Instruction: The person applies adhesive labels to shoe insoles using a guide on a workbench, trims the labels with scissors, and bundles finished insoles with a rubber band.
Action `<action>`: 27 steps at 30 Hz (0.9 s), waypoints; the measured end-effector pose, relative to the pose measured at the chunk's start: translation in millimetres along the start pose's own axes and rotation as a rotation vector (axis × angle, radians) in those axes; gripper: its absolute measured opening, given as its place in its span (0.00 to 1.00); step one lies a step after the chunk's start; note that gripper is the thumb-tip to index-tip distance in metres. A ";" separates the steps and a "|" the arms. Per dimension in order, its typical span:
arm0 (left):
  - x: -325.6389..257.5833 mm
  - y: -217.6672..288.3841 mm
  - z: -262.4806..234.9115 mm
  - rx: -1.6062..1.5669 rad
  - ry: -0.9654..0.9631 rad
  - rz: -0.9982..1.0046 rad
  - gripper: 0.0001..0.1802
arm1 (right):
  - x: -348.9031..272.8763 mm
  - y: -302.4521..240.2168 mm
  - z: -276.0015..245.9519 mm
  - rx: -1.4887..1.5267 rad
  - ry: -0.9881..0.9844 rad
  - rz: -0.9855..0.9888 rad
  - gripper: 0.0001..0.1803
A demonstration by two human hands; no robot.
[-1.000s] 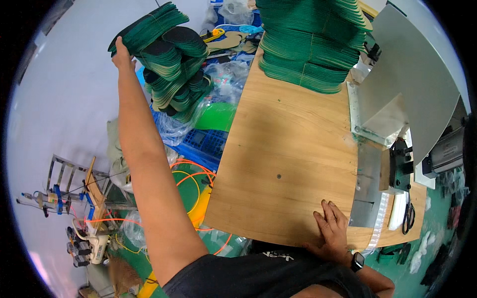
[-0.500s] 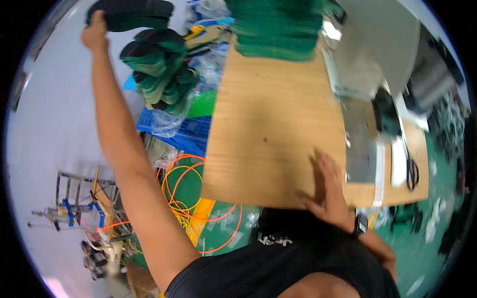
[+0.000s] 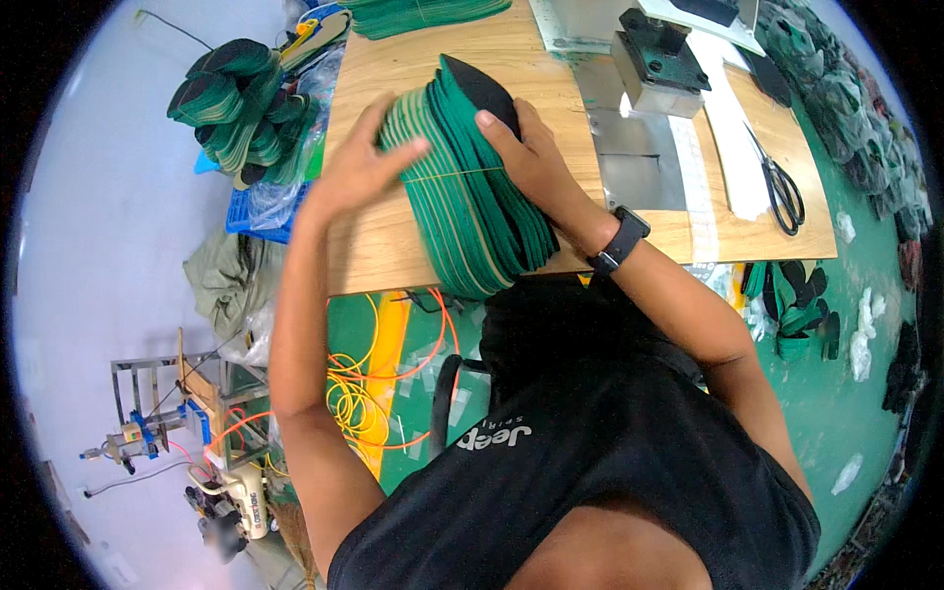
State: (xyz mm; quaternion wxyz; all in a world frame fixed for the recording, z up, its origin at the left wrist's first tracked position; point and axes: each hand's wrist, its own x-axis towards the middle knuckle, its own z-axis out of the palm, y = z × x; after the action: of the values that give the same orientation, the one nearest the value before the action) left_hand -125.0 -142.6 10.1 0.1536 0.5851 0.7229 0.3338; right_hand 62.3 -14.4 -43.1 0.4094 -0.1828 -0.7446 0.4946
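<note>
On the wooden table in front of me lies a thick bundle of green insoles (image 3: 462, 211) with black faces, a thin band around its middle. The insoles stand on edge, side by side, and the near end reaches the table's front edge. My right hand (image 3: 536, 162) grips the bundle at its upper right, thumb on the black end face and fingers along the far side. At the left side is my left hand (image 3: 364, 167), fingers and thumb apart, thumb stretched toward the green edges; whether it touches them I cannot tell.
Another green insole stack (image 3: 423, 12) lies at the table's far edge. More insole bundles (image 3: 236, 113) are piled left over a blue crate (image 3: 258, 214). To the right are a metal block (image 3: 661, 74), a metal plate (image 3: 639, 147) and black scissors (image 3: 784, 197). Orange and yellow hoses (image 3: 359, 393) coil on the floor.
My left hand has come back from the far left pile to the table. An insole bundle now lies between my hands. The right hand has moved from the bare tabletop onto it.
</note>
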 end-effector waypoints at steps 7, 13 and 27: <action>-44.8 34.0 46.2 -0.556 0.292 -0.140 0.49 | -28.3 -48.8 -30.2 0.117 -0.206 0.049 0.45; -46.8 56.6 62.7 -0.587 0.321 -0.118 0.52 | -83.5 -33.1 -7.1 -0.307 -0.085 -0.098 0.58; -36.8 43.3 60.7 -0.331 0.232 0.073 0.46 | -64.2 -19.6 -43.0 -0.240 -0.149 0.042 0.35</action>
State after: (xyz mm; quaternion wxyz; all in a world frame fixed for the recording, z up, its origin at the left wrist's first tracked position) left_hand -45.7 -155.1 -11.7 0.1511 0.5353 0.6493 0.5187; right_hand 137.2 -41.4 -45.8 0.3179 -0.2087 -0.8227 0.4226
